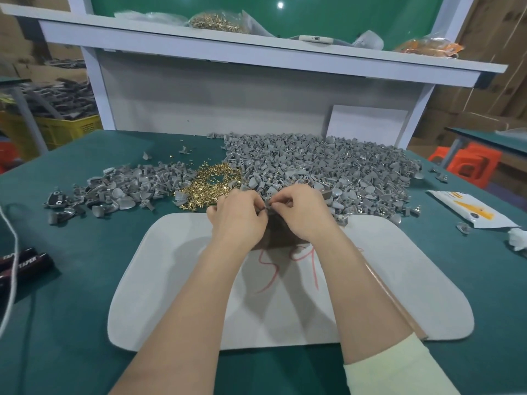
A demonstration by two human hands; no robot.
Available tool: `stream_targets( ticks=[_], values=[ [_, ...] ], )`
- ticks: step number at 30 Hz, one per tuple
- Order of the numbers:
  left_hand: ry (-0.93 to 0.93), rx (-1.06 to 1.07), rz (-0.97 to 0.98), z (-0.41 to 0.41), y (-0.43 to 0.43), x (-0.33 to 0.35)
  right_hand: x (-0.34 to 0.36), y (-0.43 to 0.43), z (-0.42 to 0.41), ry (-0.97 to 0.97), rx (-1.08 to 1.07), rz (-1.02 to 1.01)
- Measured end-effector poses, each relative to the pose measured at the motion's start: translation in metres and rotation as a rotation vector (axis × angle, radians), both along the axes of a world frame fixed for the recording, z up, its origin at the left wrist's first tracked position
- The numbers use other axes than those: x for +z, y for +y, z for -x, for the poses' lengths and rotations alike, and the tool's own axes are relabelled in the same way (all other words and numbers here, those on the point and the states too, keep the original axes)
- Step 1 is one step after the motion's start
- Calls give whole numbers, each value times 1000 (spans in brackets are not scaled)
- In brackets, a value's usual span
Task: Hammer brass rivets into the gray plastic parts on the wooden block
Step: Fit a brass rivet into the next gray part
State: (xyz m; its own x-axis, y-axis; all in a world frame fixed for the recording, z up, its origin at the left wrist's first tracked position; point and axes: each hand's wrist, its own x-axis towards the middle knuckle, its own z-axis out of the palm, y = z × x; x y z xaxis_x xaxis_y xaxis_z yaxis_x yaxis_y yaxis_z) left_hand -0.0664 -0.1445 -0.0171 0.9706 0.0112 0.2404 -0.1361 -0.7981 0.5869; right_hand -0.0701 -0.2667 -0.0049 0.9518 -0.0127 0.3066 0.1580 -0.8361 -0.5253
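Observation:
Both my hands meet over the dark wooden block [281,238], which sits at the far edge of a white mat [176,269]. My left hand [238,216] and my right hand [303,210] pinch a small gray plastic part [268,208] between their fingertips; most of it is hidden by my fingers. A pile of brass rivets [212,183] lies just beyond my left hand. A large heap of gray plastic parts [328,163] spreads behind and to the right. A long wooden handle [396,300] lies under my right forearm; its head is hidden.
A smaller heap of gray parts [114,189] lies at the left on the green table [71,295]. A white cord [12,252] and dark cylinders [25,263] sit at the left edge. A printed packet [470,209] lies at the right. A shelf [256,49] overhead holds bags of rivets.

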Motion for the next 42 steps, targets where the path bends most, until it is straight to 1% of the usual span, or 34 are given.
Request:
stream_targets(
  ticks=[7, 9, 15, 20, 26, 29, 36, 42],
  values=[
    [-13, -4, -19, 1, -1, 2, 4, 5, 0, -8, 9, 195],
    [-18, -5, -20, 2, -1, 3, 4, 7, 1, -1, 4, 208],
    [-21, -6, -23, 3, 0, 4, 3, 10, 0, 18, -17, 125],
    [-14, 1, -39, 4, 0, 4, 3, 5, 1, 33, -16, 99],
    [-15, -4, -29, 4, 0, 4, 6, 7, 1, 33, -19, 176],
    [-12, -8, -27, 4, 0, 4, 6, 10, 1, 28, -28, 173],
    [-23, -11, -32, 5, 1, 4, 2, 9, 1, 18, -33, 38],
    [-27, 0, -36, 5, 1, 4, -1, 3, 0, 32, -5, -35]
  ],
)
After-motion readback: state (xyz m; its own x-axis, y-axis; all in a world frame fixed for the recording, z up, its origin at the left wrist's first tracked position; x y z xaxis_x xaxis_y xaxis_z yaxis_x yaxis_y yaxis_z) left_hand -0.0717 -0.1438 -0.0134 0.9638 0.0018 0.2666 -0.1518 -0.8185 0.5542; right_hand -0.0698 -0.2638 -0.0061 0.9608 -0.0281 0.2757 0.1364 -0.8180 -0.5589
